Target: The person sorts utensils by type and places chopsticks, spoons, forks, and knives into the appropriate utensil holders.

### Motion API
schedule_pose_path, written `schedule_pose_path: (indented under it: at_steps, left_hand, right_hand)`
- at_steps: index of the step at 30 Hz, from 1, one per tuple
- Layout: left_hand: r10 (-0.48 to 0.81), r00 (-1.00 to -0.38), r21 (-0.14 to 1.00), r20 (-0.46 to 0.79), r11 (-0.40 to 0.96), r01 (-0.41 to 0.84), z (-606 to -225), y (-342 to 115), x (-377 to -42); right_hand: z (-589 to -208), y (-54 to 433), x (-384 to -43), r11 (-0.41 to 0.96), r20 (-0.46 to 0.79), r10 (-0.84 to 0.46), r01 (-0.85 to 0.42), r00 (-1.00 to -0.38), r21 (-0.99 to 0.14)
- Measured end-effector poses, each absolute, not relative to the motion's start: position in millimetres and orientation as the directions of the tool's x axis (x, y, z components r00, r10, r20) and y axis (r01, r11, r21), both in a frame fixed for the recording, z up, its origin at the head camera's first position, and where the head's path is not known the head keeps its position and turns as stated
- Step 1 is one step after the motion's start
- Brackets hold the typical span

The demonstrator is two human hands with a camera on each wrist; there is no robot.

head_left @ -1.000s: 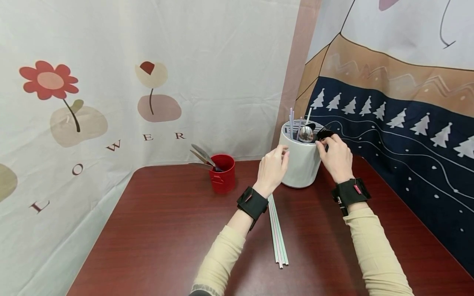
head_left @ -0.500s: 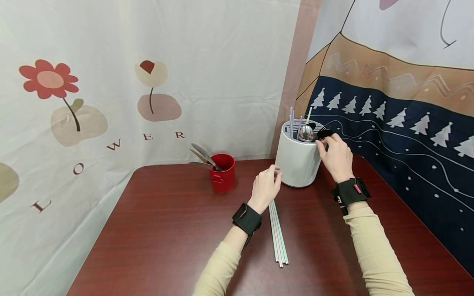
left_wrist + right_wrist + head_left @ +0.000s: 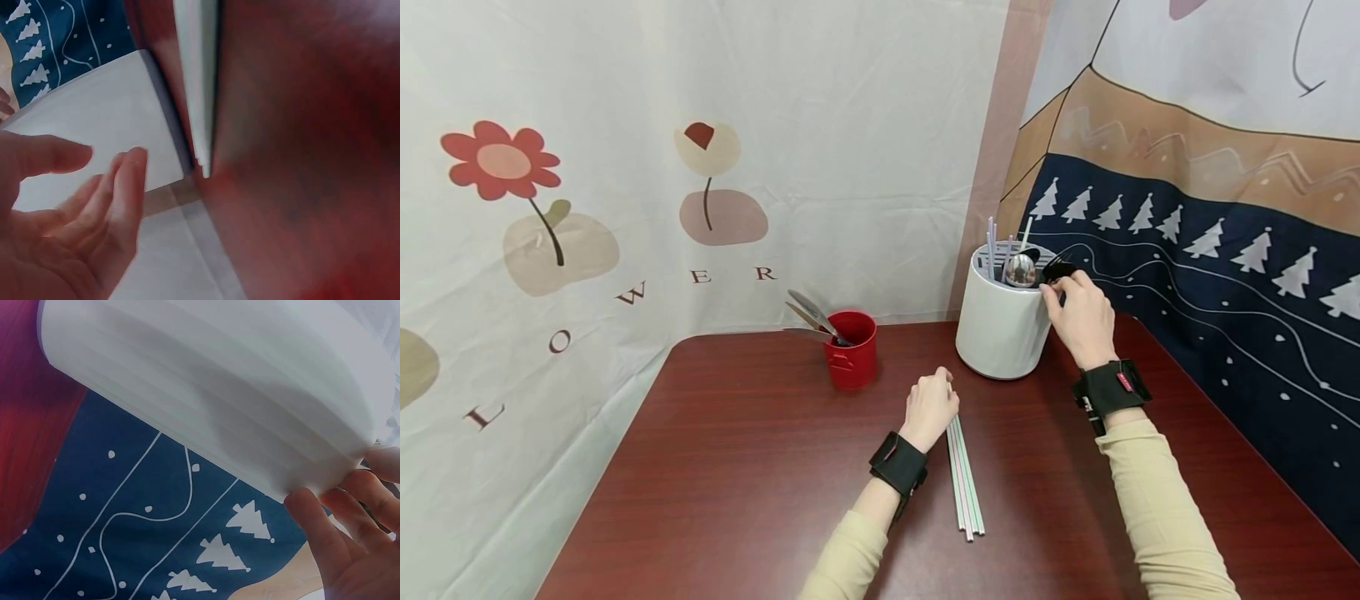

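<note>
My left hand is low over the table at the far end of several pale green and pink chopsticks. In the left wrist view its thumb and fingers stand apart, with nothing between them, beside the chopsticks' tips. My right hand grips the rim of the white utensil holder, at its right side. In the right wrist view the fingertips press against the holder's wall near the top. A silver spoon, thin pale sticks and dark fork tines stick out of the holder.
A red cup stands left of the holder, with several knives leaning out to the left. White flower-print cloth hangs behind the table. A navy cloth with trees runs along the right edge.
My left hand has come down and toward me, from beside the holder to the far end of the chopsticks. My right hand and the holder have stayed in place.
</note>
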State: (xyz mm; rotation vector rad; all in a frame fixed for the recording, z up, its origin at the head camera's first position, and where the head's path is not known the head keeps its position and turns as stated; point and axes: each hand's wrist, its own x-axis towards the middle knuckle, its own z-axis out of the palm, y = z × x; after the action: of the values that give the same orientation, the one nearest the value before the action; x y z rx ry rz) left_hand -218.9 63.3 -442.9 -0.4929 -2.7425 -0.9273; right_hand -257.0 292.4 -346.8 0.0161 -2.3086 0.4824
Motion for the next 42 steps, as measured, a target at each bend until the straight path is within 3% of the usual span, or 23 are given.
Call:
schedule_pose_path:
  at_steps: [9, 28, 33, 42]
  left_hand:
    - [0.215, -0.975, 0.487, 0.048, 0.848, 0.21, -457, 67, -213]
    - [0.141, -0.989, 0.356, -0.035, 0.927, 0.119, -453, 76, -205]
    - [0.146, -0.988, 0.391, -0.053, 0.913, 0.114, -450, 71, -205]
    - [0.193, -0.978, 0.568, -0.082, 0.815, 0.114, -423, 57, -215]
  right_hand:
    - [-347, 293, -257, 0.929, 0.7, 0.132, -0.158, -0.702, -0.334]
    - [-347, 293, -257, 0.931, 0.702, 0.133, -0.154, -0.7, -0.331]
    - [-347, 292, -257, 0.93, 0.702, 0.133, -0.157, -0.7, -0.332]
    - [-347, 293, -258, 0.93, 0.699, 0.136, -0.152, -0.702, -0.333]
